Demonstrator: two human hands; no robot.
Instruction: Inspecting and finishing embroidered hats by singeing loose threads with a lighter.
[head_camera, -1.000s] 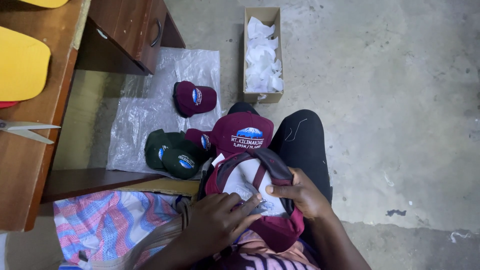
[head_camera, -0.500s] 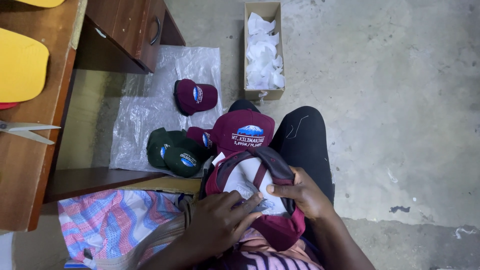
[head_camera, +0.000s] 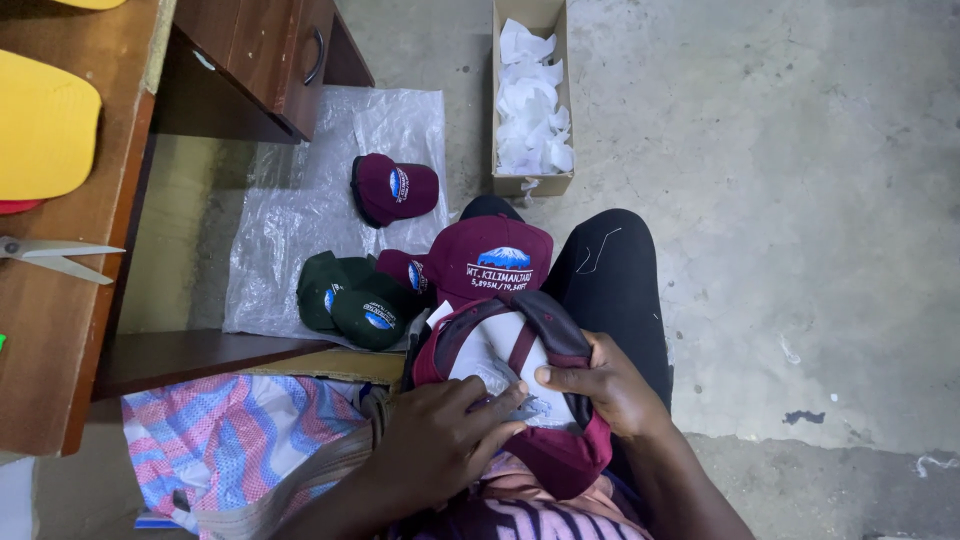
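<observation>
Maroon cap upside down on lap, white lining up. Looks soft, light, floppy; best held by the stiffer rim/brim. Right hand pinches its rim; left hand presses fingers inside, w/ another maroon cap just beyond, on knee.

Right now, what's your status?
Both hands on upturned maroon cap: left hand pressing inside, right hand in grip on rim. Another maroon cap just beyond.
</observation>
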